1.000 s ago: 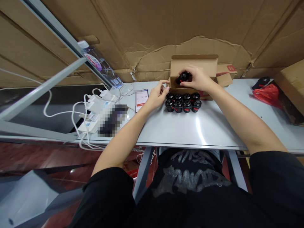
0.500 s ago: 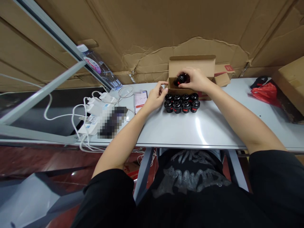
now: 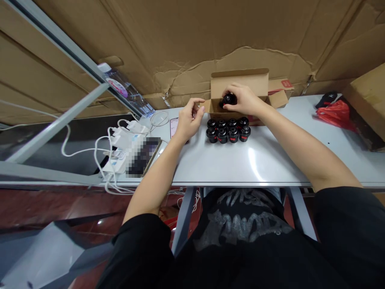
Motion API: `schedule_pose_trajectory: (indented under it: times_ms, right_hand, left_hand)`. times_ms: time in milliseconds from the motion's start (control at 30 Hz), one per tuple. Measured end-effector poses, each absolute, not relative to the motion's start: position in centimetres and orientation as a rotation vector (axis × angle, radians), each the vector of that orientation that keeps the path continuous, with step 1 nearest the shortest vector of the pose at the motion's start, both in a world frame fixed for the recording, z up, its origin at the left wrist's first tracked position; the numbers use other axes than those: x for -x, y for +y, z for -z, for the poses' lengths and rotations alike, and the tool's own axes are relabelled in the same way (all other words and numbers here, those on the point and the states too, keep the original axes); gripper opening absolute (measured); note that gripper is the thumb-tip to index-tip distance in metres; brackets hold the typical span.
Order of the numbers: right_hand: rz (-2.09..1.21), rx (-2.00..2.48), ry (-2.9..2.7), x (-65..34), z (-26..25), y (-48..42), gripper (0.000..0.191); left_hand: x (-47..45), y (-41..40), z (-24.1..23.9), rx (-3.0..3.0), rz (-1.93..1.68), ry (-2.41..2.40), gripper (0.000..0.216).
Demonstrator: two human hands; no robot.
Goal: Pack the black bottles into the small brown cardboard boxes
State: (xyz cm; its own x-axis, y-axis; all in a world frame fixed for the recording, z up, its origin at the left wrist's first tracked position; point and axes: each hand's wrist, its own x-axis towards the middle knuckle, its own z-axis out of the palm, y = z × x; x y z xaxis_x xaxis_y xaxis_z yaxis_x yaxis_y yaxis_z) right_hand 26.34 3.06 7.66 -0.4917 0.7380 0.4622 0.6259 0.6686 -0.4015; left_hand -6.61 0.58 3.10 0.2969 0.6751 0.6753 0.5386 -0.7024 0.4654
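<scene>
- The black part [image 3: 229, 99] sits at the mouth of the open box [image 3: 240, 80], just above its front wall; it is a squat, round piece with a touch of red on it; your fingers cover enough of it that you cannot tell which way its axis points
- Your right hand [image 3: 245, 100] has it; the fingertips close around it from the right and from above, thumb below, so the part lies to the left of your palm and toward the box's inside
- Your left hand [image 3: 188, 120] is the farther one; it hangs to the left of the box with the fingers loosely curled; thumb and forefinger lie close by the box's left flap [image 3: 205, 105], but you cannot tell whether they pinch it or only hover beside it
- Just in front of the box, between your two wrists, eight black parts [image 3: 227, 130] of the same kind stand upright in two rows of four, touching one another; the held part is just behind and above this group
- All of this rests on the pale table [image 3: 270, 156]; a phone [image 3: 173, 125] lies under your left hand's far edge; white chargers and cables [image 3: 123, 140] lie well to the left, and a red bag [image 3: 335, 110] well to the right
</scene>
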Motion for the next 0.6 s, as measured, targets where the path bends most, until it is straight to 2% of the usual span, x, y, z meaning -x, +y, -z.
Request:
schedule_pose_trajectory:
  times_ms: [133, 233, 400, 600]
  right_hand:
    - [-0.293, 1.026, -2.250, -26.1, -7.6, 3.0, 0.036]
    - [-0.322, 1.034, -2.207, -25.9, -7.4, 3.0, 0.043]
    - [-0.361, 1.007, -2.179, -26.0, -7.0, 3.4, 0.060]
    - [-0.415, 0.998, -2.139, -26.2, -6.8, 3.5, 0.066]
  left_hand:
    - [5.7, 0.5, -5.3, -2.504, -1.294, 1.107, 0.052]
    - [4.2, 1.2, -7.3, -2.559, -1.088, 1.077, 0.042]
    - [1.0, 3.6, -10.2, -2.541, -0.782, 1.039, 0.049]
    - [-0.6, 5.7, -11.3, -2.514, -0.751, 0.982, 0.048]
